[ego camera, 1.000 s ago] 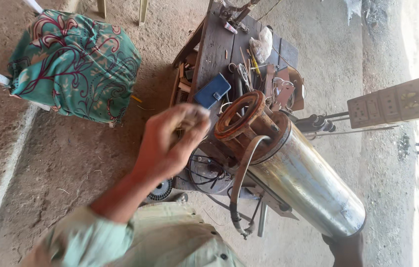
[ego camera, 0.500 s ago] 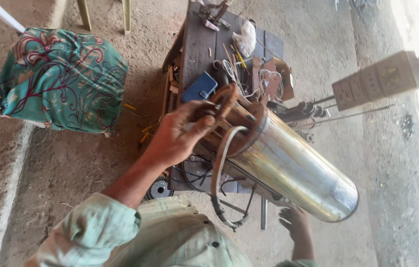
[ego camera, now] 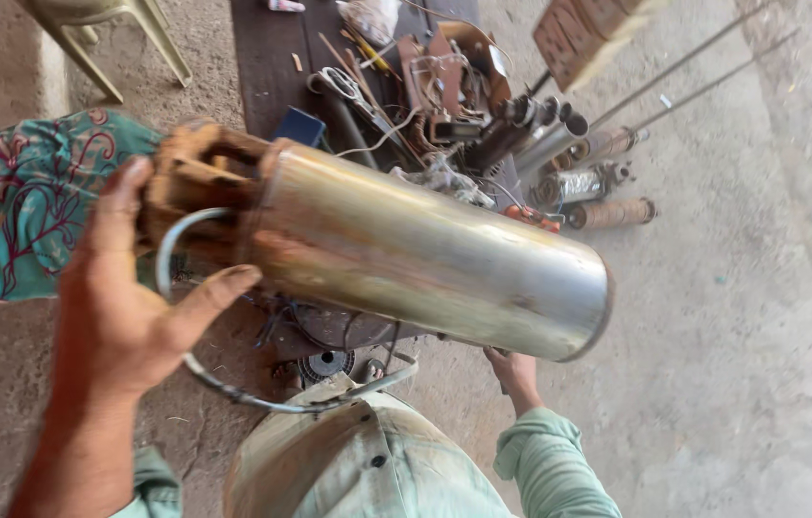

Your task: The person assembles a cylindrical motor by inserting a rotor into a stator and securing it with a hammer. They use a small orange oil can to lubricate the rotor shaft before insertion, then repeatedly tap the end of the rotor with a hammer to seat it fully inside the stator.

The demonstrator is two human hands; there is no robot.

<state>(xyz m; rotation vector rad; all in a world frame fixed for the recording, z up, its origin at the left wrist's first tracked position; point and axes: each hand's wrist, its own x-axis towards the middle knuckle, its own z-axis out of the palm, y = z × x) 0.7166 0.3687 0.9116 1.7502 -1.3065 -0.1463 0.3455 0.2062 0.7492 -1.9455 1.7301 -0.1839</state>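
Supporting cylinder (ego camera: 425,254): left hand (ego camera: 128,307) spread against rusty end, right hand (ego camera: 513,369) underneath, grip hidden. Lifting apparently underway, cylinder not yet set down.

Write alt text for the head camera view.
A person lifts a long stainless steel cylinder with a rusty end, left hand at that end by a grey cable, right hand beneath the other. Behind lie a cluttered board of tools and a patterned cushion.
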